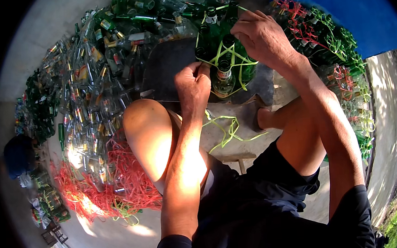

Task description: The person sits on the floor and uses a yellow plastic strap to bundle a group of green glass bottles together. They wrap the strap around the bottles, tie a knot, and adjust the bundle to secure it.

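Several glass bottles, mostly green, stand upright in a tight cluster on a dark sheet [169, 66] before me. A clear bottle [224, 81] is at the near side of the cluster. Yellow-green plastic strapping [233, 62] runs around and across the bottle necks. My left hand [193, 82] pinches the strapping at the cluster's near left corner. At the far right side, my right hand [263, 36] has its fingers bent around a strand beside the green bottle [212, 19] necks; its fingertips are partly hidden.
Loose yellow-green strapping [232, 130] lies on the floor between my legs. A large heap of glass bottles [87, 83] spreads left and beyond. Red strapping [133, 178] is piled at lower left. Tied bottle bundles [339, 43] line the right, near a blue panel [354, 10].
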A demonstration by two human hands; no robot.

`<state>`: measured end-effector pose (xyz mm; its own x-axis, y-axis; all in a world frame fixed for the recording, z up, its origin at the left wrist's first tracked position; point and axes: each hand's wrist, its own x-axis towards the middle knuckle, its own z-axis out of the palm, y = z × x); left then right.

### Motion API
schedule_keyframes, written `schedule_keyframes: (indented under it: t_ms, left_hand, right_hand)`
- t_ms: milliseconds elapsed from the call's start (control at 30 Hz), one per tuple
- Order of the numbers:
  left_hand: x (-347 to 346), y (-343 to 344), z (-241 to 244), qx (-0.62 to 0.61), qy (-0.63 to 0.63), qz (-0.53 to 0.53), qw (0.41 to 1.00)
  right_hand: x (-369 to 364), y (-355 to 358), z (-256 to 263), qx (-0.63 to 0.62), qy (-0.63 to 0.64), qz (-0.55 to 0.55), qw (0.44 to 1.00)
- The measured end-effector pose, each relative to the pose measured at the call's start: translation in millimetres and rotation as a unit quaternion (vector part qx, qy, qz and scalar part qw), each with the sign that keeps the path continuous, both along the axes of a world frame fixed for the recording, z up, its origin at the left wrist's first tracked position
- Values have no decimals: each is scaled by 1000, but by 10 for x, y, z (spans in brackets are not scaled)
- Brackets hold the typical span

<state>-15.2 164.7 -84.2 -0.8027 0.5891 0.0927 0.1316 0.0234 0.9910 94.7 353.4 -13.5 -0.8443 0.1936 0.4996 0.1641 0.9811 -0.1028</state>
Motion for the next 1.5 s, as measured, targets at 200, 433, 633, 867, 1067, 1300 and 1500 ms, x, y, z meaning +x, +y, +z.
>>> schedule_keyframes:
  t_ms: [200, 433, 633, 867, 1067, 1300, 1500]
  left_hand:
    - [-157, -37, 129, -58, 71, -46, 995]
    - [-246, -33, 247, -154, 136, -61, 977]
    - [-285, -24, 356, -199, 252, -69, 945]
    - [-526, -35, 627, -262, 339, -155, 890]
    - [-683, 144, 927, -305, 456, -255, 796]
    - [-767, 426, 1243, -301, 519, -348, 720]
    - [-942, 713, 1198, -293, 547, -397, 677]
  right_hand:
    - [417, -466, -114, -38, 6, -55, 998]
    - [410, -610, -198, -41, -7, -36, 998]
    - [435, -524, -345, -30, 24, -33, 999]
    - [429, -511, -428, -50, 39, -23, 998]
    - [455, -499, -420, -37, 32, -23, 999]
    - [471, -513, -394, -55, 24, -19, 998]
    - [455, -519, -397, -50, 28, -13, 998]
